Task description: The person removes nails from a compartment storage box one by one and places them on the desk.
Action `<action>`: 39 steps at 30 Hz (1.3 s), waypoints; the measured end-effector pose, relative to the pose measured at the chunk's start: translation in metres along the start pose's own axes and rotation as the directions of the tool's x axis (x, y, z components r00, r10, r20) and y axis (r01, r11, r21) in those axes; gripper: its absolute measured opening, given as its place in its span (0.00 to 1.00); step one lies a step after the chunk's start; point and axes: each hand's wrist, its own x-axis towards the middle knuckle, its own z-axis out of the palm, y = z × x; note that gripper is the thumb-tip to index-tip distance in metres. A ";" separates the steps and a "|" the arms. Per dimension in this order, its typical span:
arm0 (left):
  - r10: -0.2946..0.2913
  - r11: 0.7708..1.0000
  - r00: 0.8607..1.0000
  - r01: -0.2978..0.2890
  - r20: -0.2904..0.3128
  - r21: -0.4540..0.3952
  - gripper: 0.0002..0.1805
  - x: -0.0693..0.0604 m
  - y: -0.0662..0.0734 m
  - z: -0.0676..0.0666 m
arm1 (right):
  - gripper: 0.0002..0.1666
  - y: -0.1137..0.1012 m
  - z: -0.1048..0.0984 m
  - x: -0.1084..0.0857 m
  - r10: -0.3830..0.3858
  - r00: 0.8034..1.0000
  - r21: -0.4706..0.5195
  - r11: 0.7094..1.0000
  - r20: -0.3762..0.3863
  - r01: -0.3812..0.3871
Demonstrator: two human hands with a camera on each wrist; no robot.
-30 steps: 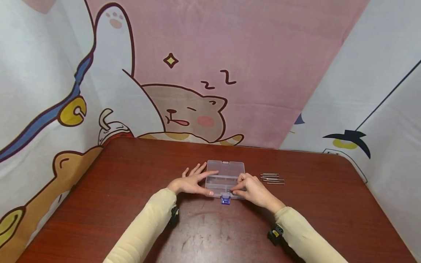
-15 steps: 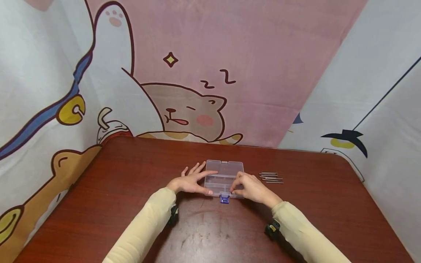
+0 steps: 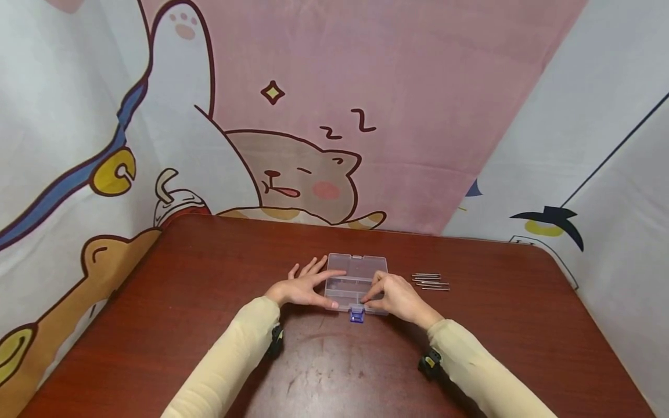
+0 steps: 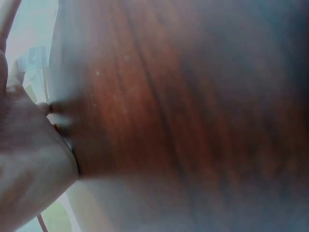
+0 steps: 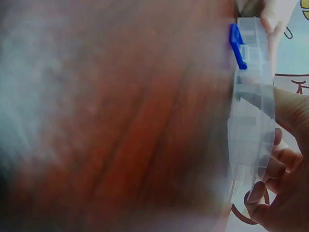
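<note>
Against the left side of the clear plastic box point(image 3: 359, 267), the left hand point(image 3: 300, 291) spreads its fingers; the thumb touches the front left corner and the index finger reaches over the divided part. The right hand point(image 3: 397, 297) has its curled fingers and thumb inside the front right compartment, pinching a small, dark, thin piece, mostly hidden. The box lies with its lid folded back and its blue latch point(image 3: 357, 315) at the front. In the right wrist view, the thumb point(image 5: 289, 108) is dipped behind the translucent box wall point(image 5: 248, 140).
Several thin metal nails or pins point(image 3: 431, 281) lie in a loose group to the right of the box on the brown wooden table point(image 3: 324, 371). A cartoon-printed cloth point(image 3: 407, 75) hangs behind and beside the table.
The right hand has shifted slightly left within the front compartment, its fingertips a little closer together. The left hand has stayed at the box's left side.
</note>
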 end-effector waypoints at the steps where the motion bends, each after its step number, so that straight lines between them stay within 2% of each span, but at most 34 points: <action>1: -0.003 1.000 1.000 0.003 0.001 0.001 0.44 0.000 0.000 0.000 | 0.05 -0.001 0.001 0.000 -0.006 1.000 -0.012 1.000 -0.011 0.006; 6: -0.010 1.000 1.000 0.010 0.004 0.005 0.44 -0.001 0.001 0.000 | 0.04 -0.002 0.002 0.000 -0.043 0.999 -0.067 0.997 -0.029 0.041; 11: -0.004 1.000 1.000 0.004 0.001 0.006 0.44 0.000 0.001 0.000 | 0.05 -0.002 -0.001 0.000 -0.035 0.999 -0.127 0.991 -0.010 0.034; 16: 0.003 1.000 1.000 -0.003 -0.009 0.001 0.44 0.000 0.001 -0.001 | 0.05 0.000 -0.002 0.003 -0.034 0.999 -0.125 0.992 -0.006 0.033; 25: 0.011 1.000 1.000 -0.011 -0.013 0.003 0.44 0.000 0.002 0.000 | 0.05 0.013 0.003 -0.002 -0.073 0.997 0.068 0.995 -0.027 0.075; 31: 0.013 1.000 1.000 -0.013 -0.013 0.002 0.44 -0.001 0.003 0.000 | 0.04 0.016 0.002 -0.007 -0.043 0.997 0.246 0.968 -0.060 0.057; 39: 0.007 1.000 1.000 -0.007 -0.018 0.012 0.44 0.001 0.002 0.001 | 0.03 0.016 -0.003 -0.011 0.006 0.997 0.282 0.959 -0.075 0.015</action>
